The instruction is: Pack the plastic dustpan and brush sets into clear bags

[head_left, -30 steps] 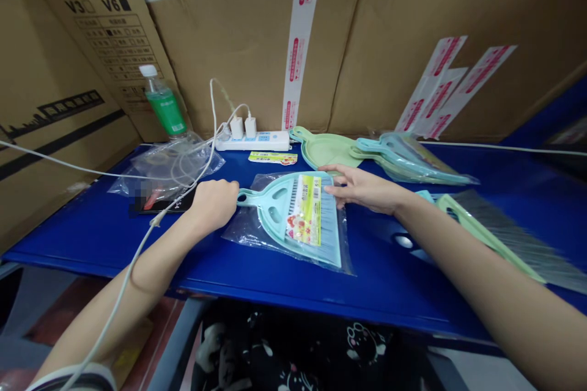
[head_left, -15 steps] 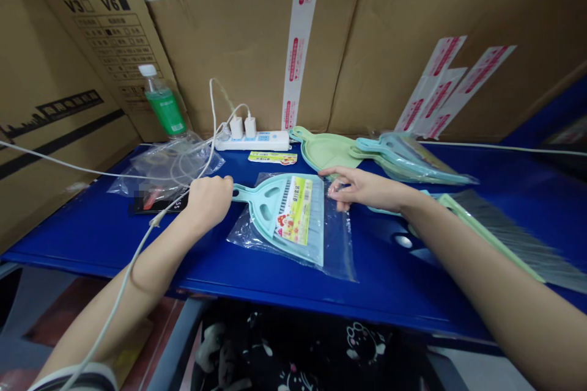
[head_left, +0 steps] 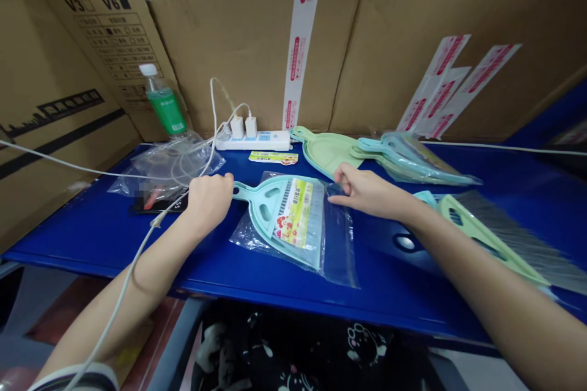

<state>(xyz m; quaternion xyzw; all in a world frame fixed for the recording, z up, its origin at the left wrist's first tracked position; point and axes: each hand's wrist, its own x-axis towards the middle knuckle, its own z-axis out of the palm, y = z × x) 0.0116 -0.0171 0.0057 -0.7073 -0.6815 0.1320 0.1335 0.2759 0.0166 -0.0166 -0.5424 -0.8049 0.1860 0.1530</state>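
Note:
A teal dustpan with a small brush and a colourful label point(head_left: 287, 217) lies inside a clear plastic bag point(head_left: 337, 244) on the blue table point(head_left: 92, 232). My left hand point(head_left: 208, 198) is closed round the dustpan's handle at the bag's left end. My right hand point(head_left: 367, 190) pinches the bag's upper right edge, fingers curled together. The right part of the bag is empty and flat.
Behind lie a green dustpan point(head_left: 323, 149), a stack of teal dustpans point(head_left: 403, 156), a power strip with chargers point(head_left: 252, 139), a green bottle point(head_left: 161, 104) and loose bags point(head_left: 169, 162). A long-bristled brush point(head_left: 495, 235) lies right. Cardboard boxes point(head_left: 247, 36) wall the back.
The dustpan set has slid left inside the bag, leaving the bag's right part empty. My right hand went from flat on the bag to pinching its edge.

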